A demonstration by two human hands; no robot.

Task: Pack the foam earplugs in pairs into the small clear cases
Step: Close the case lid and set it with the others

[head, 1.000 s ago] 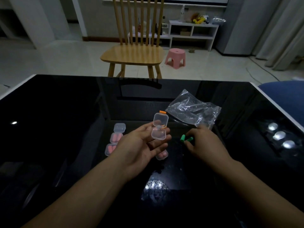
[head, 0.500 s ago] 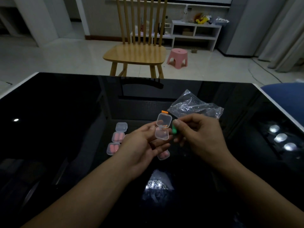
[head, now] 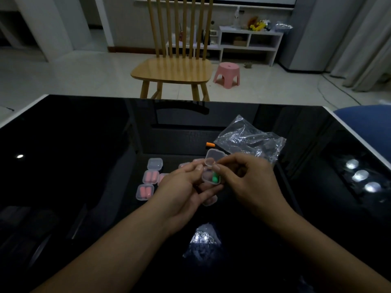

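Note:
My left hand holds a small clear case above the black table, its hinged lid standing open. Green earplugs lie in the case's base. My right hand pinches at the case's rim, thumb and forefinger on the green earplugs. On the table to the left lie two shut cases with pink earplugs and an empty shut case. Another case peeks out below my hands. A loose orange earplug lies beyond the lid.
A crumpled clear plastic bag lies at the back right of my hands. The glossy black table mirrors ceiling lights. Beyond its far edge stand a wooden chair and a pink stool. A blue cushion sits at the right.
My right hand lifted the green earplugs off the table, carried them left to the open case, and they now sit in its base. The left hand kept holding the case.

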